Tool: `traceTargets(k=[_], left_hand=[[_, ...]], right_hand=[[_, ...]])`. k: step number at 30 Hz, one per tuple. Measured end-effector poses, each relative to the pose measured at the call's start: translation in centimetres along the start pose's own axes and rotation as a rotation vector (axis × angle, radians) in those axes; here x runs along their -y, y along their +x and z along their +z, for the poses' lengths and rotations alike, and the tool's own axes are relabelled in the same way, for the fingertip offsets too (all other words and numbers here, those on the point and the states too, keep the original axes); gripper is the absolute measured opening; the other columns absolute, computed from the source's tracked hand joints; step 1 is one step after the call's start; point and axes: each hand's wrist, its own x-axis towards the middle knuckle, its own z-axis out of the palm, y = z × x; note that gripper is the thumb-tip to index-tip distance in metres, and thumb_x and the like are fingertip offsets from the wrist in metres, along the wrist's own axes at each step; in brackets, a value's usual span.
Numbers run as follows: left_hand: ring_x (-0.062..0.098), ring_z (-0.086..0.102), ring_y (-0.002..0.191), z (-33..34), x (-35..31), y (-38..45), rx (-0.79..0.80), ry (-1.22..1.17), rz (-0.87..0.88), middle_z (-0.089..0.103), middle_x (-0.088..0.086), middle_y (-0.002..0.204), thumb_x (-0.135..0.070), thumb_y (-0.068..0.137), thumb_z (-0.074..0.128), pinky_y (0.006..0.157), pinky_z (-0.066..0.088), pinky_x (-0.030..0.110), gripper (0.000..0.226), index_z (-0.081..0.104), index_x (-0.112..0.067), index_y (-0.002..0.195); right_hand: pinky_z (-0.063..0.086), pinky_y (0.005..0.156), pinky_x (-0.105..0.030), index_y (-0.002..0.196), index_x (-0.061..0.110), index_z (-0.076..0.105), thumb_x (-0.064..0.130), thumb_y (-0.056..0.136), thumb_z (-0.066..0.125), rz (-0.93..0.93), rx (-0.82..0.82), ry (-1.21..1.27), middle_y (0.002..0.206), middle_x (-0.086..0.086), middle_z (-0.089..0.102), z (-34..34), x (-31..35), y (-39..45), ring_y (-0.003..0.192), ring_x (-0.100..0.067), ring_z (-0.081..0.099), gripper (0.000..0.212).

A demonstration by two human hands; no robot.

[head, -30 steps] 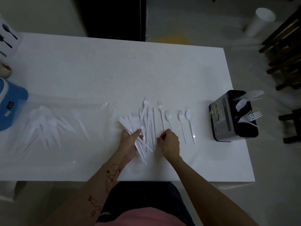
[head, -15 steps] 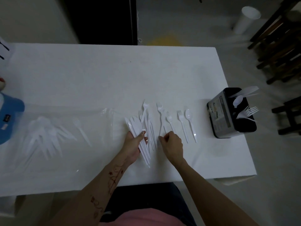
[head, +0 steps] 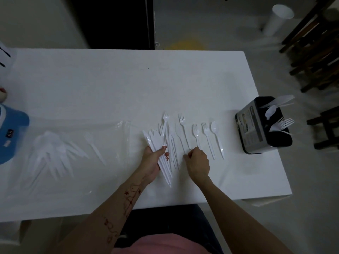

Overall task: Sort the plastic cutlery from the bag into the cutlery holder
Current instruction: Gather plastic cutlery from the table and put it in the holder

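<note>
The white counter [head: 110, 85] runs bare from my hands to its far edge; its right edge falls away just past the black cutlery holder [head: 264, 129], and the near edge lies under my forearms. Open room lies between the loose cutlery and the holder.

My left hand [head: 152, 160] has its grip closed round a bundle of white knives [head: 157, 151], thumb across the top, handles sticking out toward me. My right hand [head: 197, 162] has its grip narrowed, fingertips pinched at the handle ends of the pieces lying in front of it; which handle I have I cannot tell.

Lying singly to the right of the bundle I count four forks [head: 196, 133] and one spoon [head: 217, 138], side by side, heads away from me. More pieces overlap beside the bundle, and there I cannot count them.

The clear bag [head: 77, 149] lies flat on my left with a fan of cutlery inside, blurred through the plastic, number unclear. The holder stands near the right edge, with forks in one section and spoons in another, their count hard to make out. A blue object [head: 11, 132] is cut off at the left border.
</note>
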Motion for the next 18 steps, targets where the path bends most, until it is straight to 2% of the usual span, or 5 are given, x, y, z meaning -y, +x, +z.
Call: traceTargets(k=[6,9,13,15,18], left_hand=[[0.02,0.06,0.082,-0.1,0.3,0.6,-0.018,0.023,-0.008,0.062,0.008,0.098,-0.005,0.091,0.06,0.074,0.053,0.032,0.026,0.054,-0.004,0.117],[0.026,0.061,0.092,0.1,0.3,1.1,-0.01,0.02,0.021,0.063,0.013,0.106,-0.008,0.09,0.063,0.087,0.052,0.04,0.024,0.058,-0.006,0.113],[0.031,0.064,0.095,0.9,0.1,1.4,-0.006,-0.014,0.023,0.065,0.02,0.104,-0.02,0.08,0.075,0.084,0.056,0.045,0.037,0.063,-0.004,0.111],[0.025,0.064,0.086,1.0,0.2,1.7,-0.042,0.008,0.044,0.065,0.016,0.097,-0.01,0.086,0.068,0.073,0.056,0.037,0.025,0.061,-0.004,0.109],[0.028,0.064,0.09,0.6,0.3,2.0,-0.089,0.067,0.055,0.063,0.019,0.108,-0.006,0.089,0.064,0.073,0.056,0.036,0.038,0.051,0.001,0.124]], right_hand=[[0.051,0.063,-0.027,0.096,0.009,0.056,0.018,0.1,0.051,-0.084,0.022,0.222,0.088,-0.005,0.065,-0.9,-0.1,-0.4,0.076,-0.018,0.063,0.01],[0.054,0.057,-0.024,0.097,0.008,0.06,0.017,0.099,0.053,-0.138,0.148,0.596,0.085,-0.001,0.069,-2.4,0.3,-1.7,0.074,-0.01,0.068,0.012],[0.056,0.06,-0.022,0.093,0.008,0.069,0.016,0.095,0.061,-0.209,0.341,0.586,0.081,-0.004,0.073,-3.1,0.6,-2.4,0.071,-0.014,0.07,0.011],[0.058,0.062,-0.026,0.09,0.01,0.07,0.024,0.093,0.064,-0.178,0.299,0.574,0.078,-0.004,0.072,-2.6,0.4,-2.4,0.071,-0.017,0.07,0.016],[0.058,0.068,-0.03,0.088,0.015,0.066,0.034,0.092,0.066,-0.108,0.093,0.425,0.078,0.002,0.069,-1.2,0.1,-1.5,0.071,-0.015,0.066,0.02]])
